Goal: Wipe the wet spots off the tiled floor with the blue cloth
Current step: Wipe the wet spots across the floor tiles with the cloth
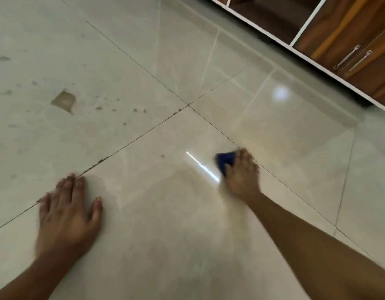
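A glossy pale tiled floor [144,50] fills the head view, with a wooden cabinet [347,40] at the upper right. Wet spots [64,101] (one large patch, smaller drops around it) are seen on the upper-left tile, well apart from both hands. The blue cloth [225,161] is pressed to the floor under the right hand [241,176], whose fingers seem closed over it, though blur hides detail. The left hand [68,213] is laid flat, fingers spread, holding nothing.

Blue cloth [225,161] bunched flat on glossy tiled floor [165,213], wet spots [64,100] well apart, far left.
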